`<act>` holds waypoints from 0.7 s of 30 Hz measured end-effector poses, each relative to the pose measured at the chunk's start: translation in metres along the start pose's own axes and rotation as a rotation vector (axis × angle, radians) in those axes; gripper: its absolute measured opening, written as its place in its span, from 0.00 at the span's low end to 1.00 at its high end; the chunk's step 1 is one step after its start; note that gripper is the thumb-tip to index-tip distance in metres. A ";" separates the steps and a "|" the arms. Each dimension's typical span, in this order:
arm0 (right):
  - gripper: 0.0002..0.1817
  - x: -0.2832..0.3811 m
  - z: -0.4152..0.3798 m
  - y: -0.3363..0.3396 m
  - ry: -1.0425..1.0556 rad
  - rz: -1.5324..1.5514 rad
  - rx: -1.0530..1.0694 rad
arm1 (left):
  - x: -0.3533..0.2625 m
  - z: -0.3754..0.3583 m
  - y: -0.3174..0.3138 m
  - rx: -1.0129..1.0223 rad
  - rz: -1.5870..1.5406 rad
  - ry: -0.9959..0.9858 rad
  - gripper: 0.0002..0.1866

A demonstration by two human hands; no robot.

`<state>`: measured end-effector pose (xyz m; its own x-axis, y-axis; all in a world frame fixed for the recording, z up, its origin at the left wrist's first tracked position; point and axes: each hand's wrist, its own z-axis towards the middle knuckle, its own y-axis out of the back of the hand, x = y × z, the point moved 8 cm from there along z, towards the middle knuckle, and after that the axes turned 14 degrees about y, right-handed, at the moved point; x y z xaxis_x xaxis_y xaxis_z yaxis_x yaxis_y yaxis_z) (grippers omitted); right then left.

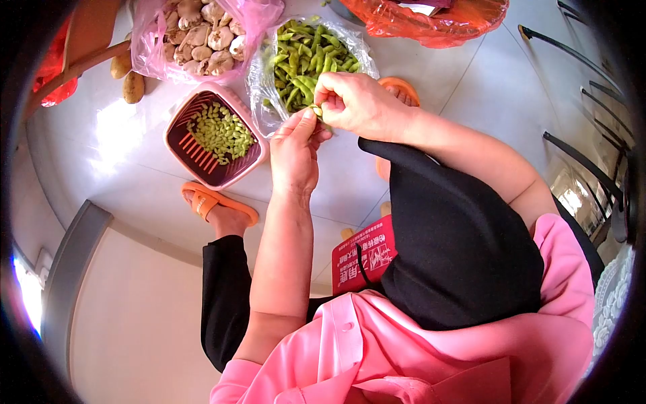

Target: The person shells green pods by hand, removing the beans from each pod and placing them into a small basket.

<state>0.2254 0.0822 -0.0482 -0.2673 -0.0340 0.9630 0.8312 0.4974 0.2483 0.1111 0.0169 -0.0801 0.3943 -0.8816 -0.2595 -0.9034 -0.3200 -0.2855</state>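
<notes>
Both of my hands meet over the near edge of a clear plastic bag [258,91] full of green edamame pods [311,55]. My left hand [295,149] pinches a green edamame pod [316,111] between thumb and fingers. On the pod's other side, the closed fingers of my right hand [360,102] grip it too, hiding part of it. Left of my hands sits a pink basket [182,159] with a dark slotted inside. Shelled green beans [223,133] lie in it, heaped toward its upper right.
A pink bag of garlic bulbs [202,40] stands at the back, beside potatoes [133,87]. A red plastic bag [431,23] is farther right. Dark metal legs [582,54] line the right edge. My feet wear orange slippers [214,203]; a red printed box [356,259] is below me.
</notes>
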 end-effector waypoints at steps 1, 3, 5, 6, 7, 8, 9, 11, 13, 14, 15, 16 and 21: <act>0.07 0.000 0.000 0.000 0.003 0.001 0.001 | -0.003 -0.001 0.000 -0.002 0.000 -0.002 0.10; 0.07 0.011 0.000 0.002 0.137 -0.091 0.000 | 0.000 -0.001 -0.006 0.102 -0.146 0.105 0.12; 0.08 0.012 0.000 0.003 0.151 -0.126 -0.018 | 0.001 0.001 -0.006 0.142 -0.148 0.117 0.12; 0.08 0.013 -0.001 0.004 0.165 -0.161 -0.036 | 0.001 -0.001 -0.008 0.127 -0.192 0.115 0.12; 0.08 0.013 -0.001 0.004 0.164 -0.161 -0.036 | 0.001 -0.003 -0.009 0.112 -0.236 0.114 0.12; 0.09 0.010 -0.002 0.005 0.127 -0.126 -0.044 | 0.003 -0.004 -0.011 0.111 -0.237 0.115 0.12; 0.09 0.007 -0.002 0.006 0.092 -0.091 -0.053 | 0.002 -0.006 -0.014 0.115 -0.214 0.071 0.12; 0.09 0.003 -0.002 0.005 0.061 -0.030 -0.033 | -0.001 -0.007 -0.013 0.118 -0.192 0.024 0.12; 0.09 0.000 -0.004 0.003 0.028 0.031 -0.015 | -0.002 -0.007 -0.006 0.074 -0.161 0.024 0.12; 0.08 0.006 -0.005 0.003 0.091 -0.056 0.003 | -0.003 -0.007 -0.006 0.074 -0.161 0.024 0.12; 0.08 0.010 -0.005 0.002 0.154 -0.143 0.022 | -0.007 -0.008 -0.009 0.084 -0.095 0.009 0.12; 0.06 0.012 -0.006 0.001 0.174 -0.200 0.016 | -0.010 -0.009 -0.012 0.093 -0.028 -0.007 0.12; 0.04 -0.011 -0.008 0.000 -0.017 0.127 -0.058 | -0.010 0.007 -0.006 0.101 -0.075 0.023 0.13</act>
<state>0.2327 0.0754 -0.0582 -0.1659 0.0411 0.9853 0.8856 0.4457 0.1305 0.1138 0.0297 -0.0819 0.4552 -0.8645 -0.2133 -0.8494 -0.3498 -0.3952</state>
